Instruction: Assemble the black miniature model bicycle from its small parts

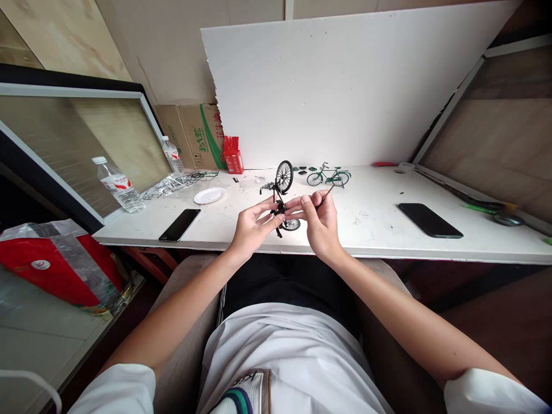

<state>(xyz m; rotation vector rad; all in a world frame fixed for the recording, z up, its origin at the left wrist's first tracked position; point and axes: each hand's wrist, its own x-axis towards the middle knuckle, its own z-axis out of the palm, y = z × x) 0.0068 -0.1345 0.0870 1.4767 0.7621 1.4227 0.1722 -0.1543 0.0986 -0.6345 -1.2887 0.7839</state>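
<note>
A black model bicycle (283,177) is up over the table's front part, one spoked wheel high and the other low. My left hand (254,226) grips it around the middle of its frame, thumb and fingers closed. Close beside it, my right hand (324,225) has its fingertips at the bicycle's frame. Tucked in that same hand is a thin screwdriver-like tool (326,196), its slim shaft slanting up to the right. The fingers hide part of the frame and the tool's other end. Behind, a green model bicycle (330,176) stands on the table.
On the white table (366,230) lie a black phone (180,225), a larger black phone-like slab (430,220) and a white plate (209,195). Water bottles (118,184), plastic wrap and a red box (233,155) are left. A white board (345,86) stands behind.
</note>
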